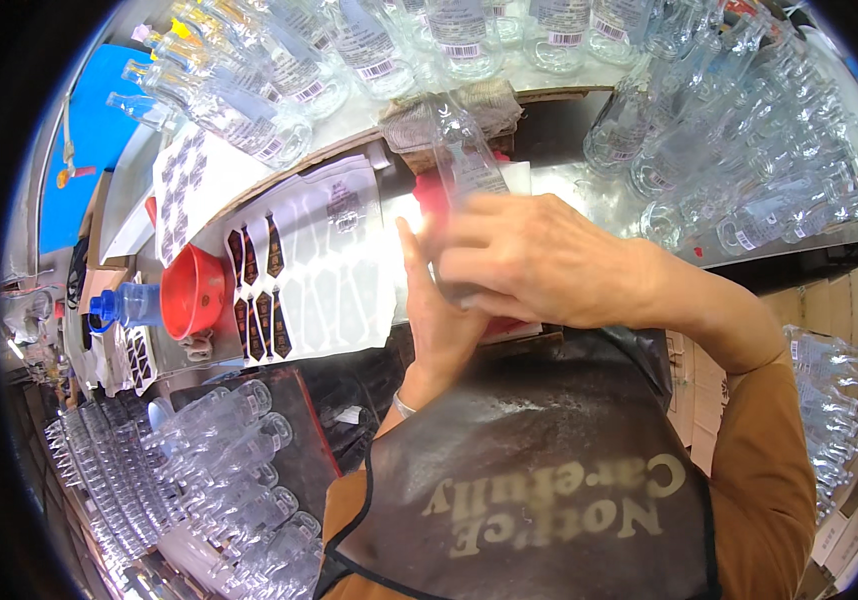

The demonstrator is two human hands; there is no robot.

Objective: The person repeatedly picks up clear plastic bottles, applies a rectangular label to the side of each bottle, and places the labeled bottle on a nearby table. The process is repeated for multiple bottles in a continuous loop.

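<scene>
A clear glass bottle (462, 140) lies tilted away from me, its neck end against a cloth-wrapped block (494, 110). My right hand (549, 258) reaches across it from the right, fingers curled over the bottle's lower part and slightly blurred. Below it, my left hand (441, 325) is at the bottle's base with its thumb pointing up along the side. Its other fingers are mostly hidden behind the right hand. Red material (431, 195) shows beside the bottle. To the left lies a sheet of tie-shaped stickers (334, 285), with several dark ones on its left part and bare outlines elsewhere.
Clear bottles (374, 50) line the back, and more bottles (739, 150) crowd the right. A red bowl (192, 292) and a blue-capped bottle (129, 305) stand at the left. Below left are many stacked bottles (219, 450); cardboard boxes (829, 320) stand at the right.
</scene>
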